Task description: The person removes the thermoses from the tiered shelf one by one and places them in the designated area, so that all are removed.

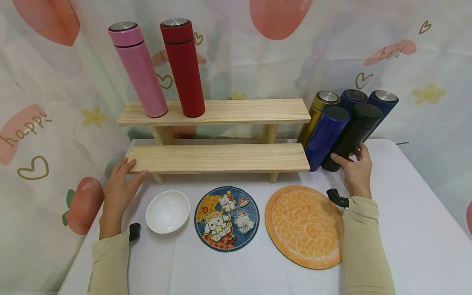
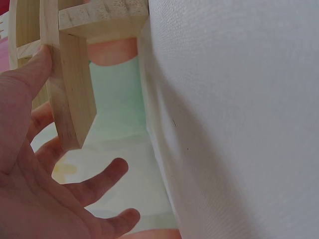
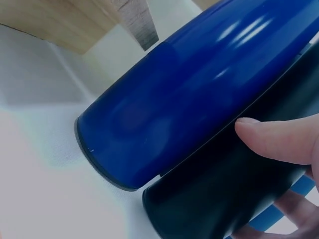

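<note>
At the shelf's left end, my left hand (image 1: 119, 184) holds the corner of the lower board of a two-tier wooden shelf (image 1: 217, 157). Its thumb lies at the front edge; ring and little fingers stick out free in the left wrist view. My right hand (image 1: 357, 170) grips a black thermos bottle (image 1: 350, 135) low down, thumb in front and the other fingers partly hidden behind. Leaning beside it is a glossy blue thermos (image 3: 189, 99). Behind stand a gold thermos (image 1: 317, 112) and two dark blue ones, including the right dark blue thermos (image 1: 385, 104).
On the upper board stand a pink thermos (image 1: 141, 78) and a red thermos (image 1: 186, 73). In front of the shelf lie a white bowl (image 1: 167, 212), a round cartoon mat (image 1: 206, 205) and an orange round mat (image 1: 304, 227). A patterned cloth (image 1: 254, 61) hangs behind the table.
</note>
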### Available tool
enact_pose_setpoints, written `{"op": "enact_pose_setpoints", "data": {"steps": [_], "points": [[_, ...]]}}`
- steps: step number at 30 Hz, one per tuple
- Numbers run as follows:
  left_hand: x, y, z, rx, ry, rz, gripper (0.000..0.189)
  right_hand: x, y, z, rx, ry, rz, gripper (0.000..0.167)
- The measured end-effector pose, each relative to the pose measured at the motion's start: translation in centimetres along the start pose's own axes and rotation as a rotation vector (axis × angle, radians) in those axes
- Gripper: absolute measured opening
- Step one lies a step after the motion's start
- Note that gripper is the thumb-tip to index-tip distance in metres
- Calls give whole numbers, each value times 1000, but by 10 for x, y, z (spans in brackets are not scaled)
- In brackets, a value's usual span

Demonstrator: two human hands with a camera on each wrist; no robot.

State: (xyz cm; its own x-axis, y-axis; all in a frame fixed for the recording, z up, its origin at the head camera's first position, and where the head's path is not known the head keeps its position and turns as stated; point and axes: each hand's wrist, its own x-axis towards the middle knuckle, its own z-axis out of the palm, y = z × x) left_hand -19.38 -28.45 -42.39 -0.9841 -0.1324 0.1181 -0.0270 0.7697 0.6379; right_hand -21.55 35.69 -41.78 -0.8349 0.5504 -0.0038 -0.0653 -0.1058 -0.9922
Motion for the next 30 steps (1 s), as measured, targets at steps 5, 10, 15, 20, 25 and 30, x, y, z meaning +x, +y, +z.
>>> {"op": "enact_pose_setpoints", "data": {"steps": [5, 10, 15, 20, 25, 30], "points": [[0, 2, -1, -5, -1, -4, 76, -3, -6, 7, -50, 9, 28, 91], [0, 1, 0, -8, 0, -3, 76, -9, -19, 10, -40, 19, -2, 92], [0, 1, -1, -10, 8, 12, 76, -16, -30, 12, 24, 43, -79, 86], [0, 0, 0, -1, 4, 16, 75, -22, -39, 15, -12, 89, -137, 81], [0, -1, 1, 4, -5, 1, 77, -29, -52, 21, 13, 154, -210, 73], [1, -1, 1, 9, -2, 1, 77, -37, -66, 26, 137, 193, -279, 64]]}}
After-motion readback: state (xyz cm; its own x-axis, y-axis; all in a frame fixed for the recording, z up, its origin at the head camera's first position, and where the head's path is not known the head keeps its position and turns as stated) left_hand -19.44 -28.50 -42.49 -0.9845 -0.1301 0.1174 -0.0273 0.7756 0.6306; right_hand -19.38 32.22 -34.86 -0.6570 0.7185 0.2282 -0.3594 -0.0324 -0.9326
